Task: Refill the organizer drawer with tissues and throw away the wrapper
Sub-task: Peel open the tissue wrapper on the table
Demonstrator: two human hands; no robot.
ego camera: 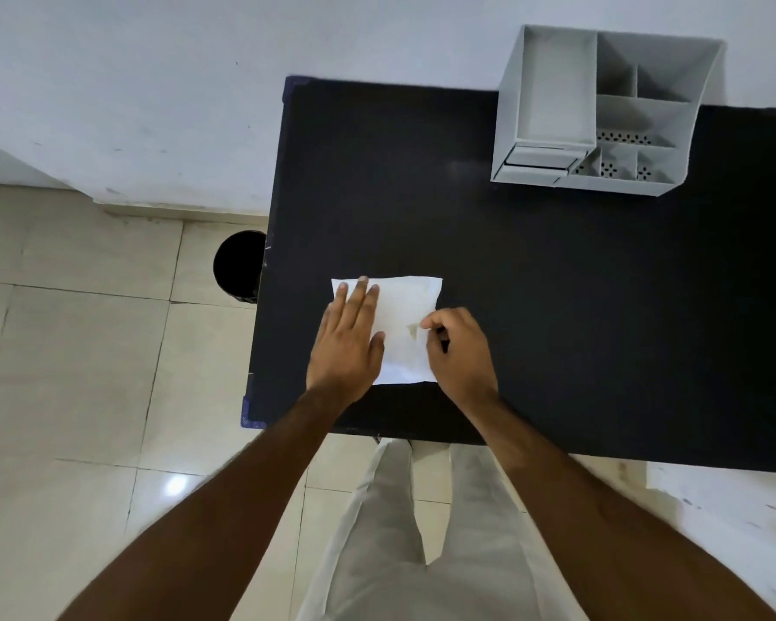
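A white wrapped pack of tissues [404,316] lies flat on the black table [556,284], near its front left corner. My left hand [348,342] rests flat on the pack's left part, fingers spread and pressing down. My right hand [458,347] is at the pack's right edge, its fingertips pinched on the wrapper. The grey organizer [601,114] stands at the table's far right, with several open compartments on top and a small drawer [539,158] at its front left, which looks slightly pulled out.
A black round bin [238,266] stands on the tiled floor just left of the table. A white wall runs behind the table. My legs in light trousers are below the table's front edge.
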